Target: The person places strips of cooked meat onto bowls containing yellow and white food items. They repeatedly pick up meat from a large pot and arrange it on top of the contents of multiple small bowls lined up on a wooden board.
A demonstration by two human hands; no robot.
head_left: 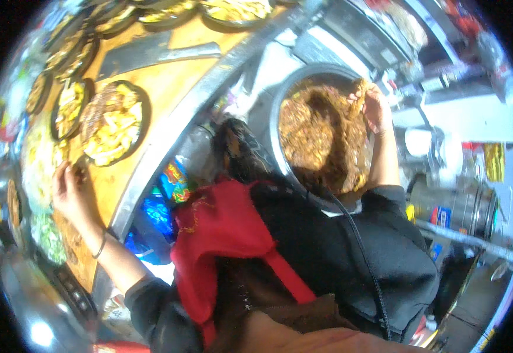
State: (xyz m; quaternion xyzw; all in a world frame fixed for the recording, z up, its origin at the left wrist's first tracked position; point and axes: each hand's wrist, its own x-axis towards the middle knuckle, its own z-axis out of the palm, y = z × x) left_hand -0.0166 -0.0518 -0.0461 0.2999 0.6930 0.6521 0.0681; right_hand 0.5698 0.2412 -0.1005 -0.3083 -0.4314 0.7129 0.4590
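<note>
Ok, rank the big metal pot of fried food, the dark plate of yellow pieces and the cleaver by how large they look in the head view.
1. Metal pot, largest.
2. Cleaver and dark plate look about alike, the cleaver longer, the plate wider; fisheye bending and differing nearness make that order unsure.

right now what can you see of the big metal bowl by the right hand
The big metal bowl is round, wide and grey with a thin shiny rim, and it sits right of the wooden counter. Brown shredded food fills it nearly to the rim. The right hand reaches in at its far edge, pinching a clump of that food. Dark clothing hides its near rim.
</note>
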